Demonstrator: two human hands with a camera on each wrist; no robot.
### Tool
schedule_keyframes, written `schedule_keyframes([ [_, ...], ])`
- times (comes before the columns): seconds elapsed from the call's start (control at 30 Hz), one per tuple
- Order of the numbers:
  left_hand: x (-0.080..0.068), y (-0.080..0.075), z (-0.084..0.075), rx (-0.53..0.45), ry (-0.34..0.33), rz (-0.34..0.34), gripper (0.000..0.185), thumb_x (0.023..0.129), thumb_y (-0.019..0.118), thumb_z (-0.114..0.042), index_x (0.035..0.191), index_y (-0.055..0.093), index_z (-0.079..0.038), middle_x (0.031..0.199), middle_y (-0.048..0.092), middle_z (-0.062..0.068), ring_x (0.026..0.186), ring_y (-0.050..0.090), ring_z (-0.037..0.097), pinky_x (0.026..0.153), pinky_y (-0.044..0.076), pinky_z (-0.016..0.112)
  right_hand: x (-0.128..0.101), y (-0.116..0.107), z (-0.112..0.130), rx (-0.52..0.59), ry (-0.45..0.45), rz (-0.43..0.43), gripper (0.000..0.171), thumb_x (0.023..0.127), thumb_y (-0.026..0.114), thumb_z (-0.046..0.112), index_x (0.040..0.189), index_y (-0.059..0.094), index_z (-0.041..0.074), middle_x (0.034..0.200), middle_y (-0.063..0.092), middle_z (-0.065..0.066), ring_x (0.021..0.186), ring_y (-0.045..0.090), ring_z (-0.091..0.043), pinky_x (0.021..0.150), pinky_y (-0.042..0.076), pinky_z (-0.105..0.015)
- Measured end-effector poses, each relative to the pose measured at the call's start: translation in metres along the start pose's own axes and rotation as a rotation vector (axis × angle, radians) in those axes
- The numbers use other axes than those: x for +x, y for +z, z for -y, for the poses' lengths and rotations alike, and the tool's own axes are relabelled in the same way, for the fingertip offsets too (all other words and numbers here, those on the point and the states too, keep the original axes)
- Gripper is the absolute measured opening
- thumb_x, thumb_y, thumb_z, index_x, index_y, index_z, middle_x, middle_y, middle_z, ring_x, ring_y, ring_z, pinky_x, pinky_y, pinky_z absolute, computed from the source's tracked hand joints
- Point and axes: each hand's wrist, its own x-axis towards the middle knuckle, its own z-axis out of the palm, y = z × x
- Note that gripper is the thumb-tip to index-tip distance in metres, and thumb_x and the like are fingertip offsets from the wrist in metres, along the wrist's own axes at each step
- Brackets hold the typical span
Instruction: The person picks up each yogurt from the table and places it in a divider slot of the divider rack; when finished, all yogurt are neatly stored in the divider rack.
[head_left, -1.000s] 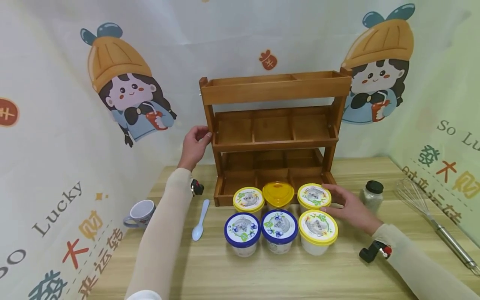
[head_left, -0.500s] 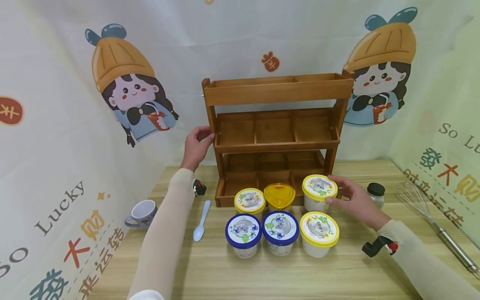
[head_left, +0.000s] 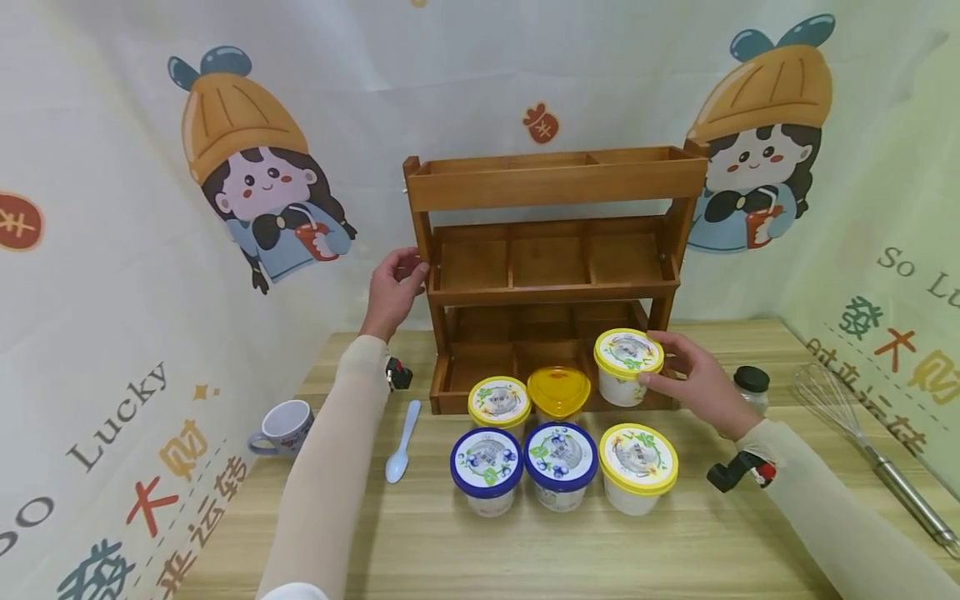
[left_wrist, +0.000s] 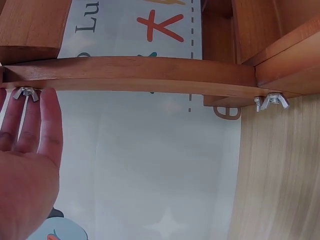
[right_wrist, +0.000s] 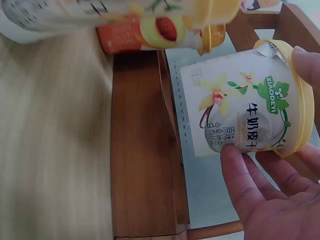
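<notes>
right hand (head_left: pixel 693 385) grips yellow-lidded tub (head_left: pixel 627 365) (lifted) | left hand (head_left: pixel 392 292) touches rack (head_left: pixel 555 179)

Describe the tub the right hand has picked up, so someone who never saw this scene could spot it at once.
Start at the wooden shelf rack at the back of the table. At the right end of its bottom tier, the right hand grips a white tub with a yellow lid. Unlike the five tubs standing on the table, it is lifted clear and held.

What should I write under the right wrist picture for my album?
Right hand grips a yellow-lidded vanilla cup beside the wooden rack.
</notes>
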Motion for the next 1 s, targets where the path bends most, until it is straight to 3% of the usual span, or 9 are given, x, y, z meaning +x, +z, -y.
schedule_keyframes([
  [0.4,0.0,-0.001,0.0,-0.024,-0.039,0.005,0.039,0.105,0.068,-0.025,0.141,0.062,-0.011,0.132,0.065,0.013,0.116,0.065,0.022,0.092,0.065,0.034,0.027,0.004,-0.009,0.039,0.005,-0.081,0.08,0.099,0.077,0.036,0.162,0.037,0.008,0.152,0.052,-0.024,0.132,0.055,-0.043,0.082,0.054,-0.01],
  [0.6,0.001,0.0,0.003,-0.021,-0.026,-0.014,0.038,0.105,0.068,-0.027,0.14,0.064,-0.013,0.132,0.066,0.013,0.118,0.066,0.022,0.091,0.065,0.032,0.039,0.009,-0.014,0.038,0.0,-0.121,0.079,0.098,0.077,0.035,0.16,0.038,0.005,0.149,0.053,-0.025,0.13,0.057,-0.042,0.081,0.051,-0.006],
  [1.0,-0.001,0.0,0.004,-0.032,-0.012,-0.024,0.037,0.104,0.069,-0.025,0.138,0.065,-0.011,0.128,0.066,0.012,0.116,0.067,0.022,0.089,0.066,0.03,0.044,0.02,-0.033,-0.025,0.019,-0.091,0.079,0.098,0.078,0.032,0.158,0.039,-0.001,0.142,0.056,-0.028,0.124,0.063,-0.044,0.083,0.052,-0.007],
])
